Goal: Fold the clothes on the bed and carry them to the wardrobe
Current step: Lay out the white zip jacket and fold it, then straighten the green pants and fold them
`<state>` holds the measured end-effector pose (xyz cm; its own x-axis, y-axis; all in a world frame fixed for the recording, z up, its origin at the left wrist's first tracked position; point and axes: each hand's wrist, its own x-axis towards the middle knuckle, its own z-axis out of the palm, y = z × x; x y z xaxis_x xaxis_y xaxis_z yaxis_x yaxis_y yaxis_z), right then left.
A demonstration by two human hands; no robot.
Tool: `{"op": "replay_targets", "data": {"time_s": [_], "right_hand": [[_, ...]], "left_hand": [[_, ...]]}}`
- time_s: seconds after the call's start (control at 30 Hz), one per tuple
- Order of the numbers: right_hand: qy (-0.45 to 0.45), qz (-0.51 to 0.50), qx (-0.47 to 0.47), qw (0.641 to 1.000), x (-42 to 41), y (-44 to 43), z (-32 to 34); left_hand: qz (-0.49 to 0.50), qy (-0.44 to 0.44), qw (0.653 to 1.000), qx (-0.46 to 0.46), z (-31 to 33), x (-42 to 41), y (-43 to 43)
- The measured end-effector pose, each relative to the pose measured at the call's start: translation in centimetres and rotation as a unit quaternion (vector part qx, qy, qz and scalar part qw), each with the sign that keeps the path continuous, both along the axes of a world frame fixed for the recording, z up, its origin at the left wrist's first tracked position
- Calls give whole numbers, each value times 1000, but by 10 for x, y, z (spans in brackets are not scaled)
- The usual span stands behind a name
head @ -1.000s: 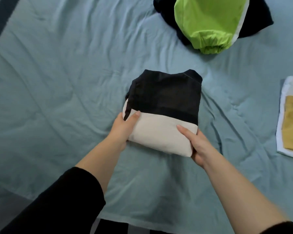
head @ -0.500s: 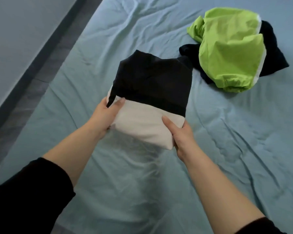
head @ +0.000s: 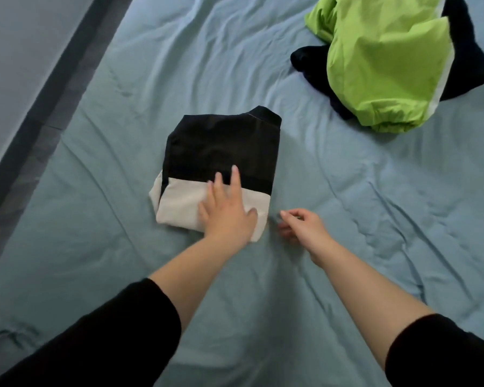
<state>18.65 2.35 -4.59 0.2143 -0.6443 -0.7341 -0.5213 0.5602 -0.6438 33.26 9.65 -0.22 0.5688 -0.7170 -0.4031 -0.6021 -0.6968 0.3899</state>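
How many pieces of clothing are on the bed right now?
3: a folded black-and-white garment at centre under the left hand, a lime-green garment upper right, a dark garment partly beneath it. More may lie outside the view.

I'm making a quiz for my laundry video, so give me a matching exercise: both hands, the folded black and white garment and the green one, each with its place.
1 left hand
2 right hand
3 folded garment
4 green garment

A over a dark garment
B flat on the folded garment
C beside the folded garment, holding nothing
D pressed under a hand

Pairs: 1-B, 2-C, 3-D, 4-A
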Motion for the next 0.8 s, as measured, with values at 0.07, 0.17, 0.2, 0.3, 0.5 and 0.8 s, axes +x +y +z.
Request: {"op": "replay_targets", "data": {"time_s": [0.07,0.17,0.2,0.3,0.5,0.8], "right_hand": [[21,-36,-35,999,-30,-13,4],[65,-62,-94,991,-80,-44,10],[81,-61,-117,988,-95,-57,12],[153,-6,-194,969,-134,-99,14],[252,138,-410,866,-151,-189,13],[282,289,-476,781,-112,-289,-7]], "left_hand": [[-78,95,992,37,-8,-55,-19],[-96,207,970,80,-31,-115,-62],[-77,222,967,100,-37,-132,-79],[5,218,959,178,-51,-168,-117],[63,173,956,227,-86,-191,-135],[98,129,943,292,-98,-198,-151]]}}
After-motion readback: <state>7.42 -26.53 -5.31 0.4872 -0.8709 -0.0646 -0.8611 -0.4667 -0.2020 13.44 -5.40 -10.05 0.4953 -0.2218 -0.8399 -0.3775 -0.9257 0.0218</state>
